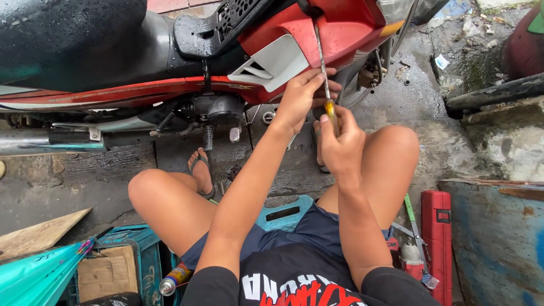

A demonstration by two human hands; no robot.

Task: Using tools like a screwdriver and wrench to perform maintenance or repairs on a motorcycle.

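1. Looking down from the head camera, I see my right hand (341, 146) wrapped around the yellow handle of a long screwdriver (324, 73), fingers closed tight on it.
2. Its steel shaft runs up toward 12 o'clock and its tip meets the red tail fairing (340, 28) of the motorcycle.
3. My left hand (303, 96) sits just at 11 o'clock of the right, fingers curled loosely round the shaft and resting near the white side panel (272, 62).
4. At 9 o'clock lie the black wet seat (68, 39) and the exhaust pipe (34, 140).
5. At 4 o'clock a red tool case (437, 226) stands on the concrete floor (90, 181).
6. At 7 o'clock a spray can (174, 278) lies beside a teal crate (148, 260).
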